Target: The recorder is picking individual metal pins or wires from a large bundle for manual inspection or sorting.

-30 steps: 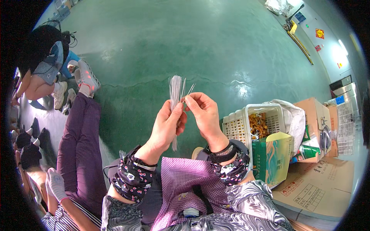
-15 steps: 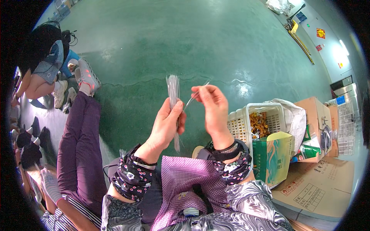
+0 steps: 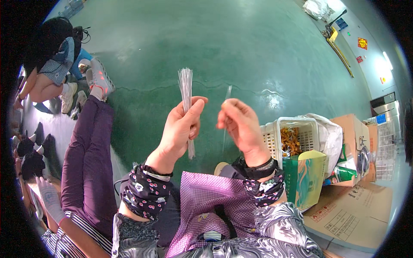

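Observation:
A bundle of thin, straight silvery strands (image 3: 185, 84) stands nearly upright in my left hand (image 3: 178, 124). The fingers and thumb wrap its middle, and its ends stick out above and below. To the right, apart from the bundle, my right hand (image 3: 241, 124) pinches a few loose strands (image 3: 229, 91). These are thin and almost see-through; one end rises above the fingers and the other hangs below. Whether they are wire or plastic I cannot tell. Dark patterned sleeve cuffs cover both my forearms, and a purple checked apron (image 3: 202, 189) lies over my lap.
At my right stand a white plastic basket (image 3: 275, 129) with orange-brown pieces, a green box (image 3: 303, 180) and cardboard boxes (image 3: 350, 210). Another person's outstretched legs (image 3: 86, 163) lie close on my left, with more people beyond. A yellow pallet truck (image 3: 340, 49) stands far right.
My right hand has drawn away from the bundle with the loose strands, which now point more upright. My left hand has shifted slightly left with the bundle, its thumb lifting toward the right.

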Demonstrator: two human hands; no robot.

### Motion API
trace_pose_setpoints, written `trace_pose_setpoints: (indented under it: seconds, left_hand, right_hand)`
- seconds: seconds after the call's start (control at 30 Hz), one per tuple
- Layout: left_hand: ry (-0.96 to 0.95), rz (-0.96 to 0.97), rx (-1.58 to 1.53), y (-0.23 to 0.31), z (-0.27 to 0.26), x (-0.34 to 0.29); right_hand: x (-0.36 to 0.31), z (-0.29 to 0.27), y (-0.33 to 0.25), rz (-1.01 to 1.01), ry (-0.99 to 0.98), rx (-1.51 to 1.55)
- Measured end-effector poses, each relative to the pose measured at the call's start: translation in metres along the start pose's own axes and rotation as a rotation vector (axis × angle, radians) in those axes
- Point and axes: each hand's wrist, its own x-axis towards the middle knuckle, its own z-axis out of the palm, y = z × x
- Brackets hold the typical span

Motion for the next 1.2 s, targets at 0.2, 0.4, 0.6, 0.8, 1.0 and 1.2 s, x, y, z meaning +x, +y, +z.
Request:
trace_pose_setpoints:
  seconds: [0.2,0.4,0.6,0.8,1.0,1.2]
  left_hand:
    - [-0.160,-0.076,-0.074,0.013,-0.001,-0.005]
    - [-0.116,-0.060,0.002,0.009,-0.004,-0.005]
    - [-0.071,-0.014,0.075,0.010,-0.005,-0.003]
    - [0.011,0.062,0.083,0.005,-0.005,-0.001]
    - [0.042,0.102,-0.073,0.009,-0.010,0.003]
    - [-0.052,0.012,0.124,0.009,-0.009,-0.001]
  right_hand:
    - [-0.004,0.010,0.006,0.192,-0.248,0.107]
    - [-0.006,0.017,0.010,0.189,-0.219,0.029]
    - [-0.004,0.018,0.016,0.094,-0.154,-0.153]
    - [-0.004,0.019,0.014,0.109,-0.155,-0.090]
    - [-0.005,0.019,0.014,0.123,-0.134,-0.116]
    - [-0.005,0.020,0.015,0.094,-0.129,-0.094]
